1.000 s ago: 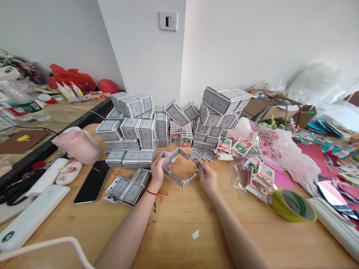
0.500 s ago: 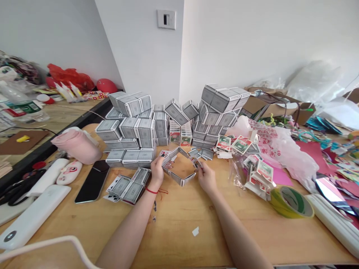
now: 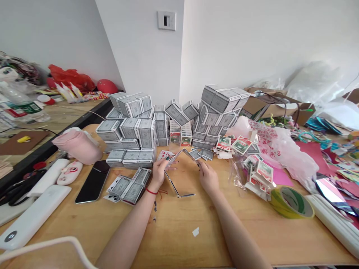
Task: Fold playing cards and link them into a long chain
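Between my hands is a chain of joined playing cards [image 3: 171, 184], seen edge-on and bent into an open frame. My left hand [image 3: 159, 172], a red string round its wrist, grips the chain at its left corner. My right hand [image 3: 208, 175] pinches the far card on the right side. The chain's lower end hangs loose toward me, apart from my right hand. Beyond my left fingers lie some face-up cards [image 3: 165, 154] with red pips. Left of that wrist rests a loose pile of grey-backed playing cards [image 3: 131, 185].
Stacked card-built blocks [image 3: 138, 130] rise behind my hands, with more blocks [image 3: 223, 99] to the right. Opened card boxes [image 3: 260, 173] and a tape roll [image 3: 291, 201] lie at right. A phone [image 3: 93, 182] and a white power bank [image 3: 35, 216] lie at left.
The closed ring of cards has come open at its lower right. Its free end now points toward me, and the far corner is sharper. Both hands stay nearly in place.
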`<state>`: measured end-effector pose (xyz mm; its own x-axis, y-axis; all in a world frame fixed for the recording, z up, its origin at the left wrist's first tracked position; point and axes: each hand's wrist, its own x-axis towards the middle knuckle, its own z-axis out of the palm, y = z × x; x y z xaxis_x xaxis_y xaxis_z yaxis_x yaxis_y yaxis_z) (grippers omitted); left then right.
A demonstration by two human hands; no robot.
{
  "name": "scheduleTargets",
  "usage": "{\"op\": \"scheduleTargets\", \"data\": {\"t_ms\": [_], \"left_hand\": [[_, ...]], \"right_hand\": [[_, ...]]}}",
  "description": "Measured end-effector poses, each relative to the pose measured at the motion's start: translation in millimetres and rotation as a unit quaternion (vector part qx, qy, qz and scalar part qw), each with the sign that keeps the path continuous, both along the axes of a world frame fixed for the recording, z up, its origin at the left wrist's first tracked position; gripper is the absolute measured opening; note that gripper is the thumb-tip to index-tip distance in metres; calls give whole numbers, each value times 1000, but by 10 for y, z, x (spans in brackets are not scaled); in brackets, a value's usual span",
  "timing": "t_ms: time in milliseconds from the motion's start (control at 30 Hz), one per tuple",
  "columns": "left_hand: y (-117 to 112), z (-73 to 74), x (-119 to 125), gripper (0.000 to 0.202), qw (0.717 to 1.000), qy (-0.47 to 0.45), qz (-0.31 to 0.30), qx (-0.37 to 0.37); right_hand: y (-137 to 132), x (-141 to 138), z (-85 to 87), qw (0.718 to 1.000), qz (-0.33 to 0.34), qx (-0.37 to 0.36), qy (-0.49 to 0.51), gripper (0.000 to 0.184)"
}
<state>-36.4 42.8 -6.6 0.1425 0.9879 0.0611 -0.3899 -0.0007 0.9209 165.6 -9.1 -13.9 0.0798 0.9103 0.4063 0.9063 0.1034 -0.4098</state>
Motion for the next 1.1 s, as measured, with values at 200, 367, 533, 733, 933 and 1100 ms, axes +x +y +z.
{"op": "scheduleTargets", "data": {"t_ms": [200,367,533,733,933,1100], "left_hand": [[-42,24,9,27,999,31,-32,6],[-54,37,4,27,997,47,-66,-14],[-59,60,-30,30,994,57,-97,-2],[-47,160,-84,41,985,98,-111,84],[26,134,-79,38,988,82,-109,78],[17,124,7,34,985,62,-159,-2]], "right_hand": [[10,27,-4,1000,6,3,-13,42],[15,15,-14,999,13,-1,39,40],[26,36,-43,998,11,-5,64,39],[52,85,-69,996,16,-20,85,35],[18,-9,-35,997,65,-36,38,35],[-23,-100,-20,994,96,-44,12,35]]}}
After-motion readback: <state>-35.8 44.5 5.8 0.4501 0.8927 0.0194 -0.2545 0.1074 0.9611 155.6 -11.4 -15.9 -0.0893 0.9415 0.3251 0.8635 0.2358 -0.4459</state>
